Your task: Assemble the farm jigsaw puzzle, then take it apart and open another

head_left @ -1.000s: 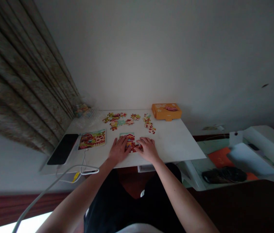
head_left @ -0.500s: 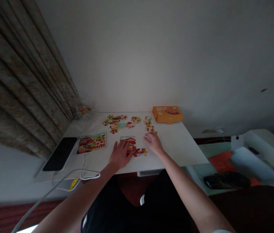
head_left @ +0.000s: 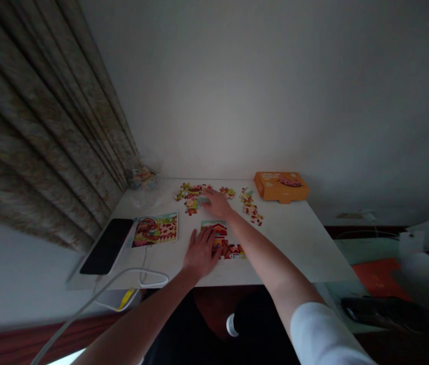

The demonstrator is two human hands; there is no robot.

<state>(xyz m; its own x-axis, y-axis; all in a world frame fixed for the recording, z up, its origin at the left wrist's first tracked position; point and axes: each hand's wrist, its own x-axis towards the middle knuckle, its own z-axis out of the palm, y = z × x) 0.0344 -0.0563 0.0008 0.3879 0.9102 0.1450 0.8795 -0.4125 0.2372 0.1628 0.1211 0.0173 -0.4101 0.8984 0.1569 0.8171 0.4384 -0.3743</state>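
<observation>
Fig. 1. Right hand (head_left: 217,204) at loose jigsaw pieces (head_left: 191,193); left hand (head_left: 201,252) on part-built puzzle (head_left: 230,251).
Right fingers lie extended, any grip hidden; left fingers spread flat, holding nothing.

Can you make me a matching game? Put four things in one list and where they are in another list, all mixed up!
Things:
1. left hand
2. right hand
3. orange box
4. black phone

Places:
A. far edge of the table, on the right
B. on the partly built puzzle
C. at the loose puzzle pieces
D. beside the picture card, on the left

Pairs: 1-B, 2-C, 3-A, 4-D
</observation>
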